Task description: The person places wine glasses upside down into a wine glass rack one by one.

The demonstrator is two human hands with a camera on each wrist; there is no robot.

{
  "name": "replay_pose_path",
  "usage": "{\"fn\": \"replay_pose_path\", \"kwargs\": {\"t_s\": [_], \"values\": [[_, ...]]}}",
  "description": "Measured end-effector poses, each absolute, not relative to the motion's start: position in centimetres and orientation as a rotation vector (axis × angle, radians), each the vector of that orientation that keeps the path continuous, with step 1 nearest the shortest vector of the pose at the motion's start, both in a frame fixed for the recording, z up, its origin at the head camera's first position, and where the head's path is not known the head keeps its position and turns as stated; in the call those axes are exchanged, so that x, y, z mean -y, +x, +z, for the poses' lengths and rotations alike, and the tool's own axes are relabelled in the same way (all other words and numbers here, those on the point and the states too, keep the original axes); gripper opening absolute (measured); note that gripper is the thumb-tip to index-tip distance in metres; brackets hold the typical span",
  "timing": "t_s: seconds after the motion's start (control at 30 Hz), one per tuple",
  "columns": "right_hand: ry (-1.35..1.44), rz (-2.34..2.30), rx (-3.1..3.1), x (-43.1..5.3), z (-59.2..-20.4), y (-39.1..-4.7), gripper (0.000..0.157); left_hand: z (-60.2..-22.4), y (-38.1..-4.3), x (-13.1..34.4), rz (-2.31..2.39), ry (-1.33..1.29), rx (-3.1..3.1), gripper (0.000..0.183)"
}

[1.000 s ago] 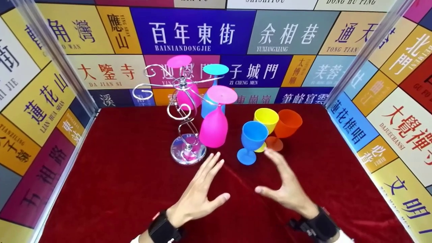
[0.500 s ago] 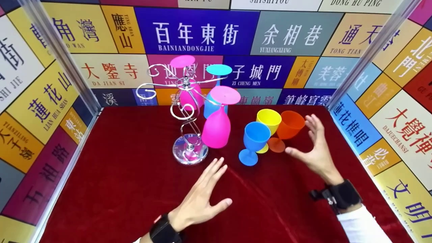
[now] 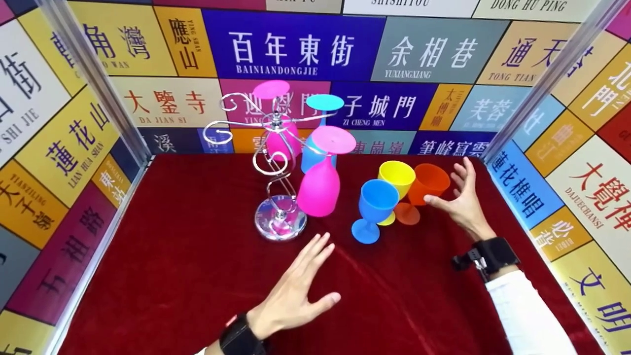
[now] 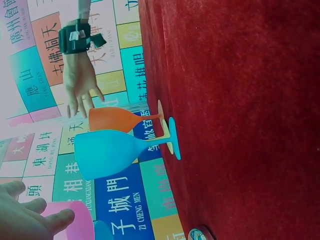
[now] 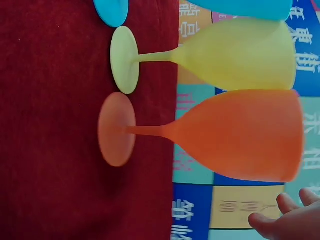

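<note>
A blue goblet (image 3: 378, 202) partly hides a yellow goblet (image 3: 398, 178) in the head view; the left wrist frame crops the left hand (image 4: 25, 219).

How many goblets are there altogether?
6. Upside down on the metal rack: a rear pink goblet, a front pink goblet, a hanging blue goblet. Upright on the red cloth: a standing blue goblet, a yellow goblet partly hidden behind it, an orange goblet rightmost.

the right fingers (image 3: 469, 173) have moved over beside the orange goblet (image 3: 425, 190).
</note>
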State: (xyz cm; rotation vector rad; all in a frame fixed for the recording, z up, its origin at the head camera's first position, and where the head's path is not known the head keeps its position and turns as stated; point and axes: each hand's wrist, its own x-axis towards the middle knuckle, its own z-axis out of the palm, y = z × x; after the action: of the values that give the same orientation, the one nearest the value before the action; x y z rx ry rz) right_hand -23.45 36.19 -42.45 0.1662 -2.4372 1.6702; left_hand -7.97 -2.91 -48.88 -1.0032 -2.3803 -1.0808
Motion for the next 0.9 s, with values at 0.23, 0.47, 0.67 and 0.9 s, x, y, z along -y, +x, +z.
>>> {"fn": "replay_pose_path", "kwargs": {"t_s": [0.23, 0.47, 0.67, 0.9], "values": [[0.042, 1.942, 2.247, -37.1, -46.1, -26.0, 0.118, -49.0, -8.0, 2.8, -1.087, -1.013, 2.397, 0.080], [-0.018, 1.968, 2.237, -35.9, -46.6, -25.7, 0.117, -49.1, -8.0, 2.8, -1.081, -1.010, 2.405, 0.079], [-0.062, 1.926, 2.270, -35.1, -46.9, -25.8, 0.108, -49.3, -8.0, 3.1, -1.079, -1.006, 2.421, 0.079], [-0.106, 1.863, 2.190, -35.1, -48.0, -26.9, 0.087, -49.3, -8.1, 3.2, -1.072, -1.004, 2.444, 0.081]]}}
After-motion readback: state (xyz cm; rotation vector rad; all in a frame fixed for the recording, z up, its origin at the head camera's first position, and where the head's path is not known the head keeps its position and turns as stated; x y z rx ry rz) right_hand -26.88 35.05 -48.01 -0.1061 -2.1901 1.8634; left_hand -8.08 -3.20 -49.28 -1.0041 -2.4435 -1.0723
